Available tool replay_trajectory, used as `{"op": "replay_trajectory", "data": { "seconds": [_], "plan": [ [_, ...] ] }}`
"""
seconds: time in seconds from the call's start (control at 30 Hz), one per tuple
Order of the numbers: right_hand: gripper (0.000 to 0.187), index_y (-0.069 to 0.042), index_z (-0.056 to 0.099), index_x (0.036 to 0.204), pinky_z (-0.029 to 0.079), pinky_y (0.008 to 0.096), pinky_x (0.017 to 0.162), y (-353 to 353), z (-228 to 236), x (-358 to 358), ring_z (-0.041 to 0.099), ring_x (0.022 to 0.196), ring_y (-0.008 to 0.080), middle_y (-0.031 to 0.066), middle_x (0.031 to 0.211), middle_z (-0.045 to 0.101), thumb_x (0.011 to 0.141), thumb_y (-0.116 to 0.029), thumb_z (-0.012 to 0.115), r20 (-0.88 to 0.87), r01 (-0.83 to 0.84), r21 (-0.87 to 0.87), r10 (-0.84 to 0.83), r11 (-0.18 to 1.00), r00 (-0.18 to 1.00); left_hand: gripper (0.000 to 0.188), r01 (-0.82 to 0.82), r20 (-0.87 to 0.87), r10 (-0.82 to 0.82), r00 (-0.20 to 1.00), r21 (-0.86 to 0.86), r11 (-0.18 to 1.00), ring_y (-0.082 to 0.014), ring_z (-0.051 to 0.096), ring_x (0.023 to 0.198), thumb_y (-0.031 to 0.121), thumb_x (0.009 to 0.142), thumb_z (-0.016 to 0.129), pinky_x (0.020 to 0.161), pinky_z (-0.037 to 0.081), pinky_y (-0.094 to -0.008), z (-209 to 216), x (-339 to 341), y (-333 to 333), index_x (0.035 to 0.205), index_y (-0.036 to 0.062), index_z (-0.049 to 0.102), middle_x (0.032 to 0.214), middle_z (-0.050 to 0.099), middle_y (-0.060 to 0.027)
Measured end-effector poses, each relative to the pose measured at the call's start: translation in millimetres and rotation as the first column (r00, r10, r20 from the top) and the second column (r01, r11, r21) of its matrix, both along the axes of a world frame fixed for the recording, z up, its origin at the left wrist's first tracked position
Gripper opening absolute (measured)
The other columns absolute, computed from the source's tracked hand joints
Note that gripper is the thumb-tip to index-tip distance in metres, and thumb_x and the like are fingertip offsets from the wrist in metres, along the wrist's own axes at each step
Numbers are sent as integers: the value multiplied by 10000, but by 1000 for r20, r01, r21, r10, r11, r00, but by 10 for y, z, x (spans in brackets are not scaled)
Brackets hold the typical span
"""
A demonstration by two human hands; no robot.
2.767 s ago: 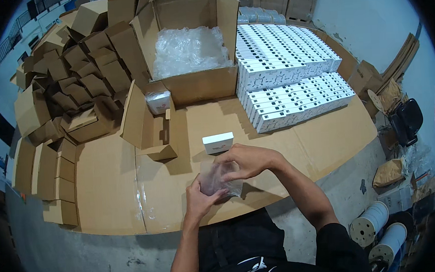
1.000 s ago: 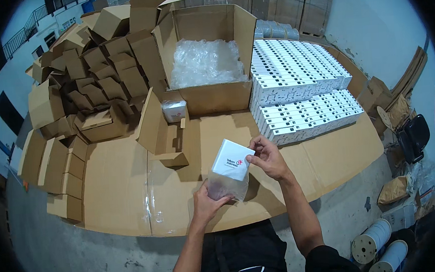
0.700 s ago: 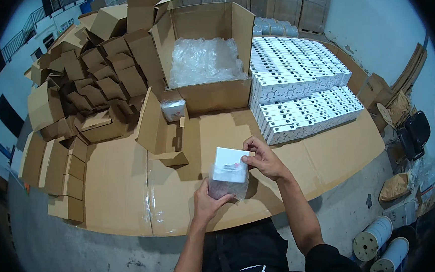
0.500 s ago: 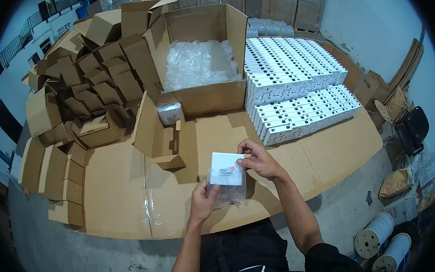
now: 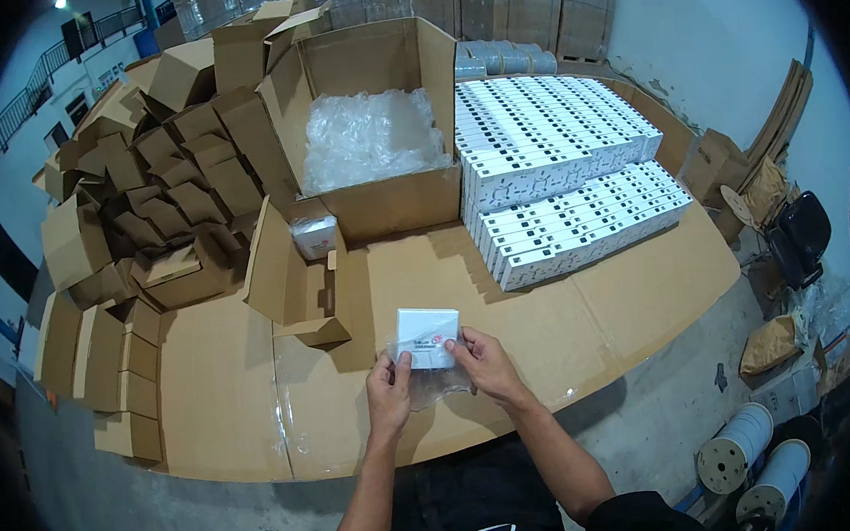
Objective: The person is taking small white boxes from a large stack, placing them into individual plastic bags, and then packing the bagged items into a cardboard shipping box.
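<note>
Between my two hands is a small flat white box (image 5: 427, 326), its lower part inside a clear plastic bag (image 5: 436, 385). My left hand (image 5: 389, 384) grips the lower left side, thumb on the front of the box. At the right side my right hand (image 5: 484, 361) holds it, thumb pressed on the front. An open brown carton (image 5: 296, 307) stands just beyond, to the left. One bagged white box (image 5: 315, 236) sits in its far end.
Behind stands a large open carton (image 5: 392, 204) of clear plastic bags (image 5: 370, 137). Stacked white boxes (image 5: 565, 174) fill the right back of the cardboard-covered table (image 5: 214, 395). Many brown cartons (image 5: 181, 178) are piled at the left. Cable spools (image 5: 738, 446) lie on the floor at right.
My right hand has moved from the box's upper right corner down to its right side. The white box sits lower in the plastic bag. The view has shifted slightly.
</note>
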State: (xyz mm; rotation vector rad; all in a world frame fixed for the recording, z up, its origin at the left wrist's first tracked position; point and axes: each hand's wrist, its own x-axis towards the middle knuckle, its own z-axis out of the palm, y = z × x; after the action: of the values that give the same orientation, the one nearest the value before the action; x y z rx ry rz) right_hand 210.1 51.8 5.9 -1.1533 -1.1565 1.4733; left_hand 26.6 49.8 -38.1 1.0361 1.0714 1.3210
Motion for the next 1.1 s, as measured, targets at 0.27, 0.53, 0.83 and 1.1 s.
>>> {"op": "replay_trajectory", "data": {
  "seconds": [0.27, 0.53, 0.83, 1.1],
  "plan": [
    [308, 39, 612, 1265, 526, 244, 828, 55, -229, -123, 616, 926, 86, 61, 1027, 681, 1073, -170, 493, -175, 130, 76, -115, 989, 978, 314, -40, -123, 35, 992, -32, 999, -108, 610, 975, 212, 1057, 545, 882, 493, -268, 113, 31, -20, 1215, -40, 646, 1072, 688, -59],
    [336, 68, 618, 1274, 527, 275, 901, 25, -71, -112, 645, 1011, 133, 104, 1133, 692, 1072, -168, 492, -240, 150, 70, -129, 986, 962, 350, -133, 195, 116, 974, 75, 988, -173, 625, 1080, 210, 1064, 529, 969, 487, -306, 188, 183, -8, 1227, -81, 636, 1186, 674, -132],
    [352, 73, 605, 1285, 494, 324, 1005, 30, 161, -73, 641, 1111, 188, 161, 1186, 697, 1074, -178, 479, -176, 134, 308, -82, 942, 981, 319, -186, 381, 112, 918, 164, 969, -216, 636, 1102, 184, 995, 650, 1021, 487, -359, 97, 193, 74, 1174, -80, 671, 1179, 686, -160],
    [360, 66, 579, 1316, 478, 338, 1031, 81, 45, -25, 625, 1149, 204, 160, 1203, 691, 1081, -176, 452, -154, 70, 316, -22, 946, 988, 276, -166, 413, 73, 908, 194, 967, -219, 643, 1099, 96, 917, 738, 1021, 492, -369, 32, 95, 98, 1148, -48, 697, 1176, 694, -159]
  ]
}}
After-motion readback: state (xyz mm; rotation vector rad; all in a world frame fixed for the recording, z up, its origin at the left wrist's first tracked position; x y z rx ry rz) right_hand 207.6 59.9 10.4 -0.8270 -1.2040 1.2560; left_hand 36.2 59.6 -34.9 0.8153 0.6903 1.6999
